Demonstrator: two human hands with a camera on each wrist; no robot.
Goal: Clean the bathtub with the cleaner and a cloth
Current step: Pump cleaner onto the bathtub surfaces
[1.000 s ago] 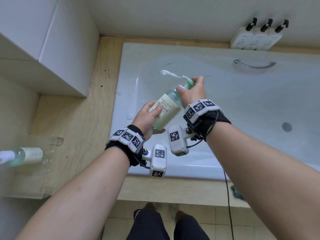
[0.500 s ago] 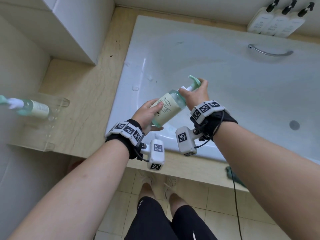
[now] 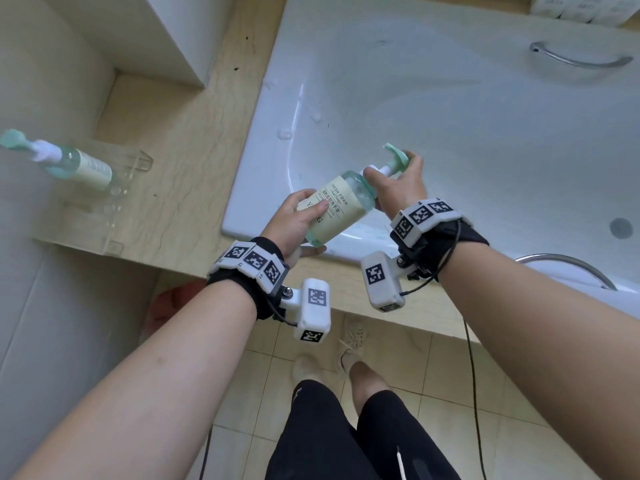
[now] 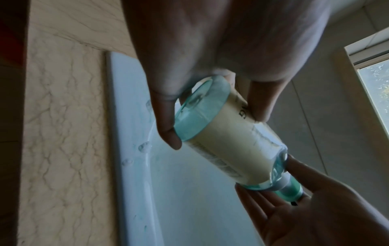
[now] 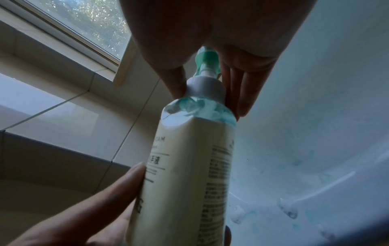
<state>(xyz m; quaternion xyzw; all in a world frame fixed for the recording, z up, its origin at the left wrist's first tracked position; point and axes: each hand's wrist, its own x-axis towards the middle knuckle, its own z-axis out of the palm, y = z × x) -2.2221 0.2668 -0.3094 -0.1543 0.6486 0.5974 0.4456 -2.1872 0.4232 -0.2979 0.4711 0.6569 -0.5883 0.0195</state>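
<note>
The cleaner bottle [image 3: 341, 209] is teal with a cream label and a green pump head, and it lies tilted over the white bathtub's [image 3: 450, 116] near-left corner. My left hand [image 3: 304, 223] grips its base end, thumb on the label. My right hand [image 3: 394, 174] holds the pump neck, thumb against the white collar. In the left wrist view the bottle [image 4: 227, 141] points away toward the right hand [image 4: 294, 208]. The right wrist view has fingers along the pump of the bottle [image 5: 185, 166]. Foam blobs [image 3: 285, 135] sit on the tub's left slope. No cloth is in view.
A second pump bottle [image 3: 76, 164] lies in a clear holder [image 3: 138, 161] on the beige marble ledge [image 3: 180, 168] at left. A white cabinet [image 3: 194, 29] overhangs the ledge. The tub has grab bars [image 3: 578, 58] far and near, and a drain [image 3: 621, 227]. Tiled floor lies below.
A second ago foam was squirting from the nozzle; now none comes out. Both hands have drawn the bottle back toward the tub's near-left rim, and my view has shifted left.
</note>
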